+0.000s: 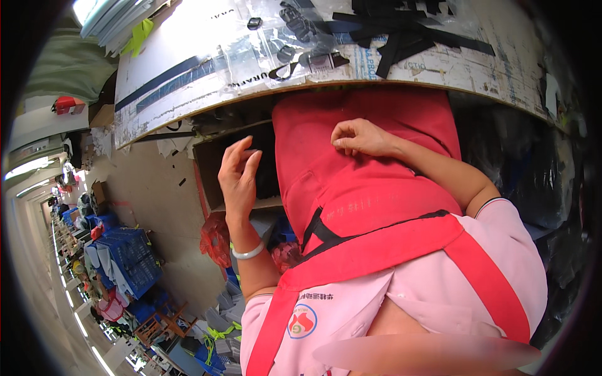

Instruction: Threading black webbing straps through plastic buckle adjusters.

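Note:
My left hand (238, 178), with a pale bangle (248, 251) at the wrist, is raised beside my lap. Its fingers are bent but apart, and nothing shows between them. Over the red apron (370, 169) on my lap, my right hand (365, 137) has its fingers curled in; I see nothing in them. Both hands are below the table edge and off the tabletop. On the worktable (207, 88) lie black webbing straps (401, 39) and clear plastic bags (276, 47) holding black parts. A small black buckle (254, 24) sits nearby.
An open cardboard box (204, 172) stands under the table by my left hand. Lower left are a red plastic bag (216, 240) and blue crates (128, 260). Clear plastic bags (533, 169) with dark contents are at the right. Stacked light sheets (116, 25) sit at the table's far left.

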A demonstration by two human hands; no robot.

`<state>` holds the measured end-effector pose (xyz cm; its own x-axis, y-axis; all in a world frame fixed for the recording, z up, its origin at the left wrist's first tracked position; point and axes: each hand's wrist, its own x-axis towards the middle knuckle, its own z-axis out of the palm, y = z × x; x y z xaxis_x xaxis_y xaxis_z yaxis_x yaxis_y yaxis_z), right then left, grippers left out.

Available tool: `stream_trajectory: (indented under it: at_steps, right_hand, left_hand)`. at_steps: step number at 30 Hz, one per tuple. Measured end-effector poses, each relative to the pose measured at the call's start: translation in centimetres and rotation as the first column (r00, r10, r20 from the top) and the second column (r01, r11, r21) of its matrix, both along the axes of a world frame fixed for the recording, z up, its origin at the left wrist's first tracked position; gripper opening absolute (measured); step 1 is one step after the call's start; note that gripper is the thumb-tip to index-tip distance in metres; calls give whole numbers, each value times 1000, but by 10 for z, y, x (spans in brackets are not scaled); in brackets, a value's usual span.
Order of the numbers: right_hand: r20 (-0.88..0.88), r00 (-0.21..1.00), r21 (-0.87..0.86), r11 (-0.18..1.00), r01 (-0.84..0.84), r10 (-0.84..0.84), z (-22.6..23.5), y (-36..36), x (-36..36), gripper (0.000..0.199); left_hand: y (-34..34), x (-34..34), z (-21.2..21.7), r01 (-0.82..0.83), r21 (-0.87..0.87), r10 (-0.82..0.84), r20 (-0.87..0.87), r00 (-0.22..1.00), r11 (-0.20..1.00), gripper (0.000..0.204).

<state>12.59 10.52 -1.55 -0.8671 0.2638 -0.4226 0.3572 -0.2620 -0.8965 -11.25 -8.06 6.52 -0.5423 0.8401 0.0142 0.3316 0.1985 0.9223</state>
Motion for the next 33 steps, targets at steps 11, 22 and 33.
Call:
stream_trajectory:
  at_steps: [11,22,33]
  right_hand:
    - [37,999,48,998,28,-29,-21,17,2,15]
    - [50,998,23,999,23,-24,-35,36,9,15]
    - [10,1000,90,996,11,-12,-37,37,8,14]
  left_hand:
    - [289,-76,-44,-19,-207,-122,-648,751,978,71]
    - [319,-15,-62,286,-244,-372,-707,602,927,63]
    - [308,-8,-50,277,-24,-224,-655,722,961,18]
